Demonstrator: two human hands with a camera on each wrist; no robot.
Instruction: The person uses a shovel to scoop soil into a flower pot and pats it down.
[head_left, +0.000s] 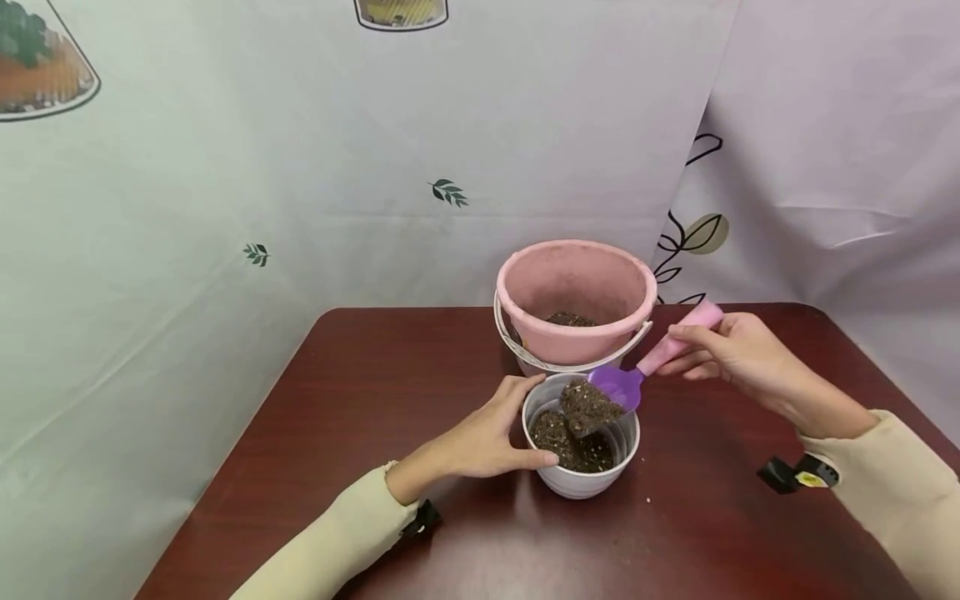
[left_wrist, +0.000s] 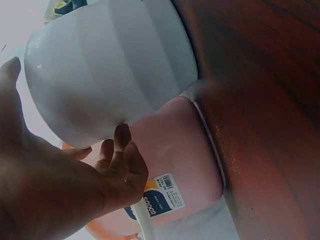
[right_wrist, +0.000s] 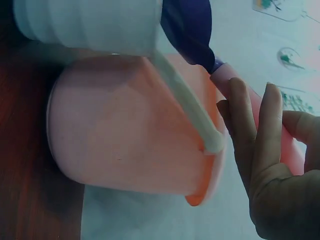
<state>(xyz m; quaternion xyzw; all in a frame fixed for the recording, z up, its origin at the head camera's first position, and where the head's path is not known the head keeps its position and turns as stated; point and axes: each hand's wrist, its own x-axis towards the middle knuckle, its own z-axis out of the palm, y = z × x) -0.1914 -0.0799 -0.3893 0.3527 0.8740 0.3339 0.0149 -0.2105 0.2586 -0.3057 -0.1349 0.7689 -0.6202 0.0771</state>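
A small trowel with a pink handle (head_left: 678,337) and a purple blade (head_left: 618,386) is gripped by my right hand (head_left: 738,358). Dark soil (head_left: 588,406) lies on the blade, which tilts down into a white flower pot (head_left: 577,483). More soil (head_left: 555,437) lies inside the pot. My left hand (head_left: 480,429) holds the pot's left side, thumb at the front rim and fingers towards the back. In the left wrist view, curled fingertips (left_wrist: 122,132) touch the pot's outer wall. The right wrist view shows fingers (right_wrist: 270,120) around the pink handle; the blade's soil is hidden there.
Directly behind the pot stands a pink bucket (head_left: 577,287) with a white handle (head_left: 551,367) and soil inside. Both stand on a dark red table (head_left: 375,400). Printed white sheets (head_left: 360,150) hang behind it. Small crumbs lie right of the pot.
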